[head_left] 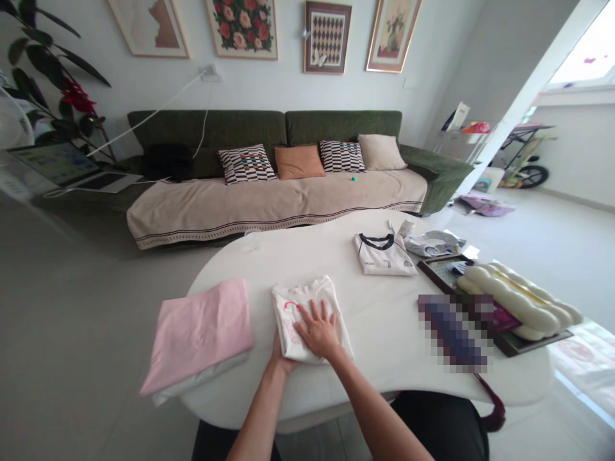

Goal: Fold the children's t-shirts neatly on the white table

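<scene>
On the white table, near its front edge, lie 3 folded pieces: a pink cloth at the left, a white printed shirt just beside it, and a navy-collared shirt well apart toward the sofa. The right hand presses flat, fingers spread, on the printed shirt. The left hand grips that shirt's near edge.

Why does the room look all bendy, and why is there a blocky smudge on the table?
Head view: the wide lens curves the table edge and walls; a pixelated patch hides something; the window is glaring white; the right hand on the folded white shirt stays sharp.
</scene>
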Available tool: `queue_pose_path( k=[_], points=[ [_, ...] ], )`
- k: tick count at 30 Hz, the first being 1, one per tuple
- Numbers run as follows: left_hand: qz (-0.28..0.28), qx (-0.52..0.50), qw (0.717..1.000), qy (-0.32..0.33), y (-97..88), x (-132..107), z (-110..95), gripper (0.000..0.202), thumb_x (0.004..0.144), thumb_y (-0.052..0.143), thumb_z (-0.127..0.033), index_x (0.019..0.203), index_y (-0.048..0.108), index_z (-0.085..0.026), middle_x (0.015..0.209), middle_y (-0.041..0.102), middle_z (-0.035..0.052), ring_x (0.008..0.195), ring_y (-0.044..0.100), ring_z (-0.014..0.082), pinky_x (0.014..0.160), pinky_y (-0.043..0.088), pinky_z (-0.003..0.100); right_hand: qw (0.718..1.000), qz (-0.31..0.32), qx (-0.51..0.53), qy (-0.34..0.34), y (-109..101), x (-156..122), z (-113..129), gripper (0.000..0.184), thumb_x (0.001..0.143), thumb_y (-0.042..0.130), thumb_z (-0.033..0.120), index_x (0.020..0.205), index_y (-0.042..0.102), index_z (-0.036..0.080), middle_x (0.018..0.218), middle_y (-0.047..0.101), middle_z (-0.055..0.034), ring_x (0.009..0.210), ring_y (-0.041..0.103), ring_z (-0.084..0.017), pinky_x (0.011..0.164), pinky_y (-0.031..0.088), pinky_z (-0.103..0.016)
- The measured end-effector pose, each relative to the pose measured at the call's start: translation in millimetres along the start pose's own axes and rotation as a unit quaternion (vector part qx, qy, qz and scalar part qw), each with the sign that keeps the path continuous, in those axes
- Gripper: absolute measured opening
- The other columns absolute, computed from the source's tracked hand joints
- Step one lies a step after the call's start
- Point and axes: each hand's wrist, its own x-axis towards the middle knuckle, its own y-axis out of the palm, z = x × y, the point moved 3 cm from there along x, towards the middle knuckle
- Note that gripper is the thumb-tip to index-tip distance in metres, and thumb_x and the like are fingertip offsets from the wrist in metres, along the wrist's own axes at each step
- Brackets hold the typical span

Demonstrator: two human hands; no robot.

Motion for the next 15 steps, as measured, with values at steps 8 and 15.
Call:
queue_pose_path(
  k=[8, 15],
  points=[
    [-0.131, -0.014, 0.991, 0.025, -58.4, 7, -7, 0.056, 0.078, 0.052, -0.035, 0.129, 0.034, -0.020, 0.116, 0.057, 0.0078, 0.101, 0.056, 0.0184, 0.084, 0.044, 0.029, 0.999, -0.045, 0.005, 0.013, 9, -39, -3, 0.058, 0.084, 0.033, 0.052, 0.137, 0.023, 0.031, 0.146, 0.013, -0.0054, 0.133, 0.002, -0.029, 0.100, 0.017, -0.054],
    [-0.185, 0.187, 0.959, 0.106, -61.9, 54, -24, 0.043, 0.074, 0.046, -0.010, 0.117, 0.048, -0.018, 0.123, 0.052, 0.0053, 0.113, 0.048, 0.0162, 0.096, 0.035, 0.027, 0.996, -0.068, -0.013, 0.065, -19, 10, -44, 0.057, 0.088, 0.029, 0.041, 0.139, 0.016, 0.020, 0.147, 0.008, -0.0065, 0.133, -0.001, -0.024, 0.102, 0.012, -0.052]
  ],
)
